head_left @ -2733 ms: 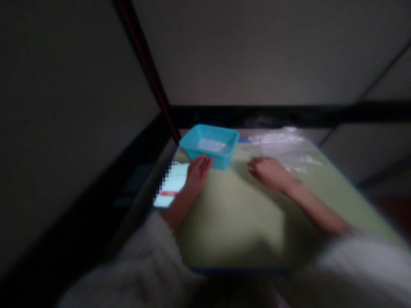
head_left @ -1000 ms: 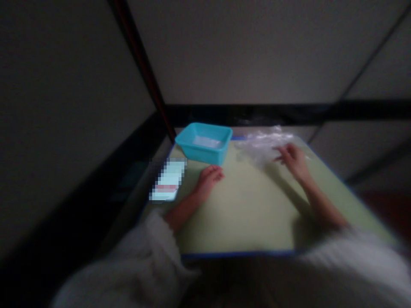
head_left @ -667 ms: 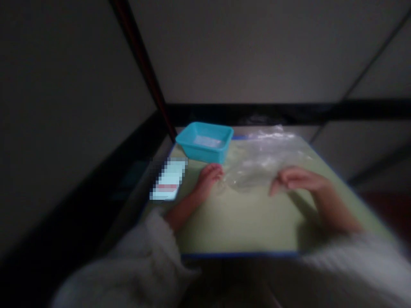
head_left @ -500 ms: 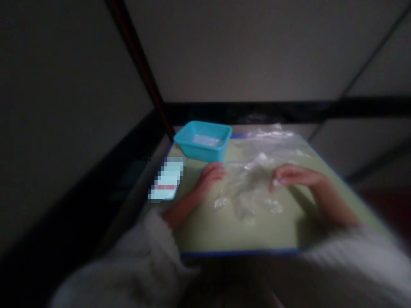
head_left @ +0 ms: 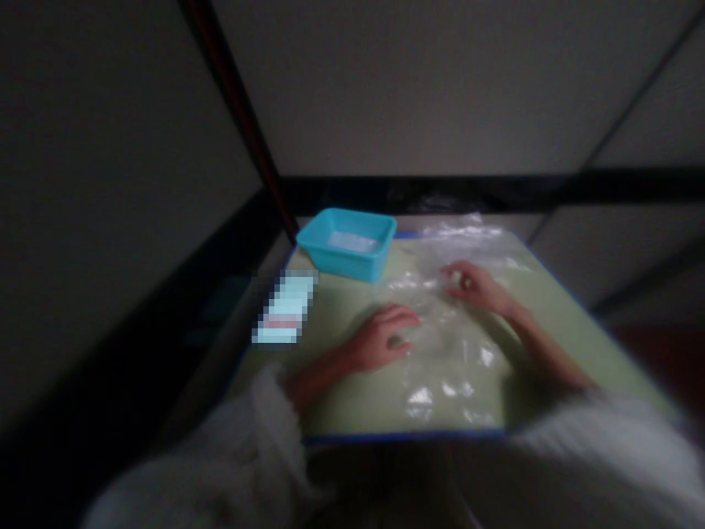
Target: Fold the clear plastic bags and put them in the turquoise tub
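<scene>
A clear plastic bag (head_left: 435,338) lies crinkled and spread over the middle of the table, reaching close to its front edge. At its left side is my left hand (head_left: 385,338), fingers curved and the thumb well apart, with nothing visible between them. My right hand (head_left: 472,285) hovers over or rests on the far part of the plastic; which one I cannot tell. Its fingers arch away from the thumb, leaving a gap. More clear plastic (head_left: 474,242) lies beyond the right hand. The picture is dim and blurred.
A turquoise basket (head_left: 349,262) with something pale inside stands at the back left of the yellow-green table (head_left: 352,411). Left of my left hand lies a pixelated phone-like screen (head_left: 286,308). Walls rise behind and to the left.
The plastic bag has come nearer the front edge and lies more spread out. My left hand moved right and nearer me; my right hand moved left and farther away, its fingers now parted.
</scene>
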The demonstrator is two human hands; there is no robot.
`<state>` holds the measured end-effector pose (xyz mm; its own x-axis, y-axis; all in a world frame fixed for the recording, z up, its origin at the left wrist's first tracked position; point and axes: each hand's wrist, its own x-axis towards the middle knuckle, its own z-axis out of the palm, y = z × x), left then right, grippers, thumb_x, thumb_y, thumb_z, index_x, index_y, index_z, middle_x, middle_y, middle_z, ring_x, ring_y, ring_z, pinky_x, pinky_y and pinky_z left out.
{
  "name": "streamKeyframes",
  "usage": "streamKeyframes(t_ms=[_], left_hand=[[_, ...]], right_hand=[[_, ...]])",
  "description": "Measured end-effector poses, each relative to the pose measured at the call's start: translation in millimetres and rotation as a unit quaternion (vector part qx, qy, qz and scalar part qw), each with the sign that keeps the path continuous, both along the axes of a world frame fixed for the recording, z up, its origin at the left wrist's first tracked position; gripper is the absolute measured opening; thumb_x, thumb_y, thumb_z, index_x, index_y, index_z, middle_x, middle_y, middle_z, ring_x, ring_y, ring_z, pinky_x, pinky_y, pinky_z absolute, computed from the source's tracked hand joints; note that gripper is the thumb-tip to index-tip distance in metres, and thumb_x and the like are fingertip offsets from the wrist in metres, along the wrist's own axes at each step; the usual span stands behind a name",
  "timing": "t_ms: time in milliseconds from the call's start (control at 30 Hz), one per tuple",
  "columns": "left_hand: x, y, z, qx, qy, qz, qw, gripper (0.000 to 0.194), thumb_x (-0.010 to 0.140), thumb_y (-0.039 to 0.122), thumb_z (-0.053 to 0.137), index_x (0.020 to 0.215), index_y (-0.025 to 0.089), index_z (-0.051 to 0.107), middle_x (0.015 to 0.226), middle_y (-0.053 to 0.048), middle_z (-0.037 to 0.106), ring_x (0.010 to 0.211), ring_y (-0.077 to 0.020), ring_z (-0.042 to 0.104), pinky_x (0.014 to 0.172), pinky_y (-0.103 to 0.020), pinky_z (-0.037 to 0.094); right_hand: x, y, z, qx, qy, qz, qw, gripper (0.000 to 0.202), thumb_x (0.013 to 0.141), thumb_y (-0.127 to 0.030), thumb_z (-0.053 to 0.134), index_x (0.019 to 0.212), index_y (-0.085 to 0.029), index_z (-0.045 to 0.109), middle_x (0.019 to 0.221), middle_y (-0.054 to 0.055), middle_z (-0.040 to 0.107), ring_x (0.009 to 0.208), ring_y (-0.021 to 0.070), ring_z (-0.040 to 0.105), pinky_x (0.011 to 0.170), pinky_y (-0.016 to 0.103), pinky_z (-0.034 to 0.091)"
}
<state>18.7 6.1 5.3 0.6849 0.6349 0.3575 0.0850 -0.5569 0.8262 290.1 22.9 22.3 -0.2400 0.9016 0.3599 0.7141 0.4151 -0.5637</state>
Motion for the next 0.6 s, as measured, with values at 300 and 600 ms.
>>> streamKeyframes(t_ms=[300,600], left_hand=[[2.0,-10.3,-6.8,0.245,0.197,-0.167,0.934,0.036,0.087,0.027,0.055,0.122,0.020,0.056,0.125,-0.007,0.060,0.122,-0.0216,0.049,0.105,-0.039,0.036],[-1.5,-8.8,-10.6,0.279,0.188,-0.148,0.930,0.031,0.089,0.021,0.050,0.118,0.015,0.059,0.122,-0.009,0.062,0.121,-0.0189,0.052,0.108,-0.037,0.035]], right_hand=[[-19.0,16.1,-16.6,0.101,0.005,-0.097,0.990,0.024,0.091,-0.029,0.040,0.095,-0.018,0.061,0.099,0.011,0.062,0.072,0.0182,0.061,0.070,0.032,0.050],[24.7,31.3,-31.1,0.139,-0.118,-0.219,0.958,0.044,0.095,-0.027,0.026,0.135,-0.009,0.034,0.126,0.019,0.053,0.118,0.0261,0.051,0.098,0.046,0.041]])
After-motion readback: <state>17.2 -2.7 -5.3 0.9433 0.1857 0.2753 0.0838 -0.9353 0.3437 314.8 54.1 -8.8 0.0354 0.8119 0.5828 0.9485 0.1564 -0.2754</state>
